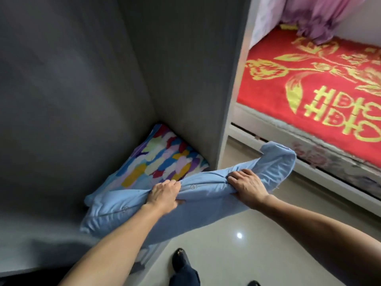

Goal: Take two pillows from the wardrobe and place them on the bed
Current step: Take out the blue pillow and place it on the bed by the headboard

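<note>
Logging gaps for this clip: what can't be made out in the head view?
- Multicoloured pillow: near end hidden under the blue pillow.
- Left hand and right hand: fingertips buried in blue fabric.
- Bed: cut off by right edge.
- Wardrobe interior: dark, blurred.

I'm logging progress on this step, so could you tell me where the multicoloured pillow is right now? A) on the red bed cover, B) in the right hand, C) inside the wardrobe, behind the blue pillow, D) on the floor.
C: the multicoloured pillow lies in the wardrobe corner, while both hands grip the blue pillow in front of it.
</note>
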The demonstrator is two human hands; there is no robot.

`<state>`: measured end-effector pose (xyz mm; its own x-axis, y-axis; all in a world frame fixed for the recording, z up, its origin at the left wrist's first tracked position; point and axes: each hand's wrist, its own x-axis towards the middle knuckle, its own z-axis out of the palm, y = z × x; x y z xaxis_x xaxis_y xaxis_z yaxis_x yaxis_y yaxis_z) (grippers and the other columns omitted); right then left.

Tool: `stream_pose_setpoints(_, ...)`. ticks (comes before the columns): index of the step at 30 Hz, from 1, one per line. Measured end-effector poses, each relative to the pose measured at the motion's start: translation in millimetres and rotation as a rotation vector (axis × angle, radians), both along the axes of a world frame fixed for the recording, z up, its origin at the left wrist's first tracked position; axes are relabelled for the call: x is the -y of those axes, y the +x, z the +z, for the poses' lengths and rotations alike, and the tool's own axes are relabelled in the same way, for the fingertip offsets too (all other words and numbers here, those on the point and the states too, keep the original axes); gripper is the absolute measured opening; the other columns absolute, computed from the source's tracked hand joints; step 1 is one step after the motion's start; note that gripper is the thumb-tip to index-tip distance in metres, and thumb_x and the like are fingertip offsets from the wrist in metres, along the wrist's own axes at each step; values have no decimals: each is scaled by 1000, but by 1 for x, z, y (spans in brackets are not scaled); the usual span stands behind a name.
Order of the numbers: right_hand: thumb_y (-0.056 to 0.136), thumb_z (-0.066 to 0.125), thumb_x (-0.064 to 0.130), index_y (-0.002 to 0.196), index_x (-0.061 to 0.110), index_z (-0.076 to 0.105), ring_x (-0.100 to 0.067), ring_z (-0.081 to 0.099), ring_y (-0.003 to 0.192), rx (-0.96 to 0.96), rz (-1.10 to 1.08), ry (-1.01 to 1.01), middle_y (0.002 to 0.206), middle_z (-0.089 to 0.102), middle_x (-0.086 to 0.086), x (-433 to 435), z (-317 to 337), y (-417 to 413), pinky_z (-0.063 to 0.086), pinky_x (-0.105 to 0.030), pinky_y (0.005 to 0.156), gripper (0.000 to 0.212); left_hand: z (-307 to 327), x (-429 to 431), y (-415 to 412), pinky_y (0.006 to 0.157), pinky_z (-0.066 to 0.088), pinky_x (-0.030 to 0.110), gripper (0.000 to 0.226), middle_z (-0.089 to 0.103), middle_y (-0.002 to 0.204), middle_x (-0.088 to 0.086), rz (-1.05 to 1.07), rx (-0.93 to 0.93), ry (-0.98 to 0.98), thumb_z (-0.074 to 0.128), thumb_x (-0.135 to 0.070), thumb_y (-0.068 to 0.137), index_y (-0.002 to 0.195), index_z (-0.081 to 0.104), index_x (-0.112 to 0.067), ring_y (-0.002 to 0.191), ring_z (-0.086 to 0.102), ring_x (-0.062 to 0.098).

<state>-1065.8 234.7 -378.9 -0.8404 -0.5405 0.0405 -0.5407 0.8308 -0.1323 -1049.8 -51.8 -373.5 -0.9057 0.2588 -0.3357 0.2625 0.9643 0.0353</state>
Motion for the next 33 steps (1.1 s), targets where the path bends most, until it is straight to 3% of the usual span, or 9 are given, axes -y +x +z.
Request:
stream_pose_setpoints(6,71,74,24,86,14,67,-26,67,79,-38,-220,52,85,68,-6,-151,25,23,52,-37,74,20,22,-151,-19,83,45,40,47,59,112,5,-223,-72,28,54,-55,87,109,51,-14,107,56,26)
stream_pose_setpoints(14,66,77,14,83,16,65,-25,65,76,-148,-409,137,80,67,-2,-295,56,3,49,-36,74,21,40,-303,-74,82,46,41,42,60,111,6,-339,-77,123,55,-53,87,107,51,-16,104,57,27)
stream_pose_setpoints(21,58,80,13,76,17,64,-23,65,68,-170,-523,192,73,67,0,-368,61,-74,51,-35,69,24,37,-388,-185,80,46,41,46,62,108,8,-427,-79,184,58,-57,83,102,51,-15,102,59,31)
stream_pose_setpoints(26,64,73,15,83,17,65,-23,65,79,-120,-656,201,81,67,1,-409,76,-152,48,-37,77,21,47,-440,-279,82,47,42,42,62,108,8,-499,-79,214,60,-52,84,101,52,-15,104,59,30)
stream_pose_setpoints(29,55,79,11,75,18,62,-23,64,68,-160,-708,174,72,65,2,-428,89,-191,51,-38,69,27,58,-465,-331,84,47,41,45,62,110,8,-528,-71,255,61,-54,82,107,53,-17,103,59,30)
stream_pose_setpoints(33,58,77,10,77,18,62,-23,64,72,-188,-744,176,74,65,2,-457,96,-238,49,-38,71,25,69,-496,-391,82,47,41,46,61,108,6,-574,-107,254,62,-55,81,104,53,-16,103,58,28)
